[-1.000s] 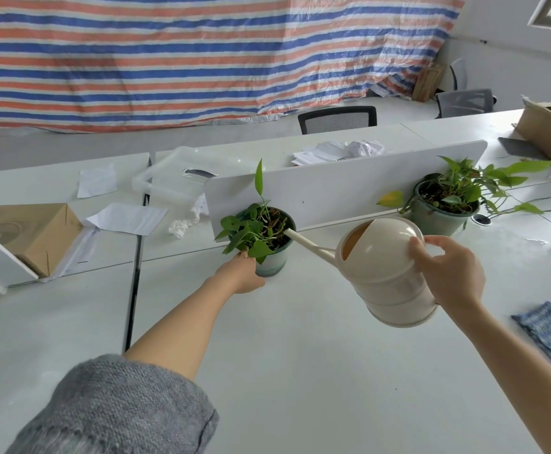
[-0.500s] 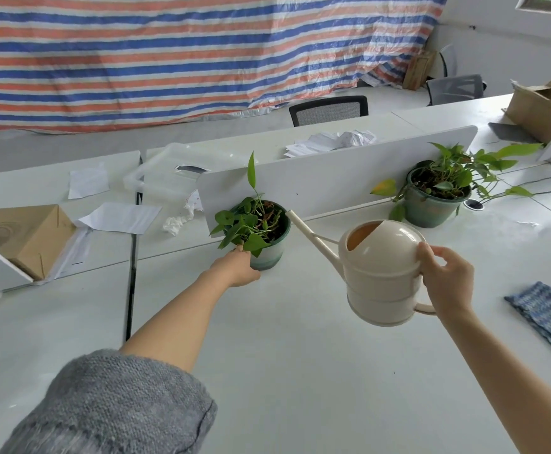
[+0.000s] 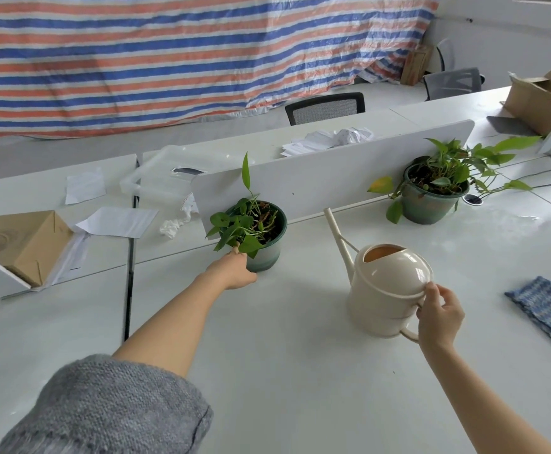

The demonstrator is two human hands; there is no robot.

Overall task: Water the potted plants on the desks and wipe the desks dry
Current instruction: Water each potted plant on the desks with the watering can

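Desk (image 3: 284, 339) spreads white and wide, with a divider (image 3: 333, 168) along its far edge. I see the can (image 3: 388, 290) upright right of centre, spout tipped up, so nothing pours; I cannot tell whether it touches the desk. Left pot (image 3: 264, 244) sits against the divider, right pot (image 3: 431, 204) further right. Cloth (image 3: 549, 309) lies near the right edge, handy for wiping. Left hand (image 3: 235, 273) wraps the left pot's near side, likely steadying it. Right hand (image 3: 439, 317) curls its fingers round the can's handle.

Left hand (image 3: 235, 273) fingers hidden behind pot (image 3: 267, 257); watering can (image 3: 385, 296) handle partly under right hand (image 3: 439, 316); cloth (image 3: 549, 309) cut by right edge.
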